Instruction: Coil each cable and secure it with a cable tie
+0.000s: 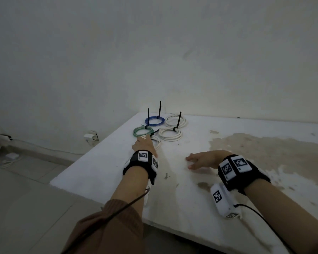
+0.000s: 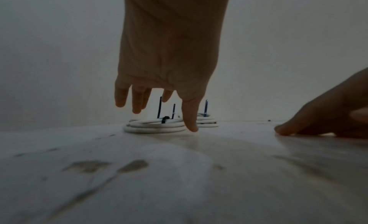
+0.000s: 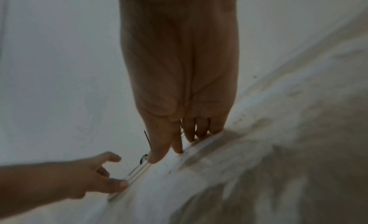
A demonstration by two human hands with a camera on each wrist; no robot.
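Five coiled cables sat near the worktop's (image 1: 191, 180) far left corner: a blue coil (image 1: 154, 121), a green coil (image 1: 142, 131), two white coils (image 1: 176, 121) (image 1: 170, 134), and a nearest white coil (image 2: 155, 126) by the left edge, each cinched with a black tie. The left hand (image 1: 144, 144) hovered over that nearest coil, fingers loose, grasping nothing. The right hand (image 1: 203, 160) rested flat, fingers released. A careless sweep could likely nudge the coil off the left edge or snag an upright tie tail (image 1: 160, 109).
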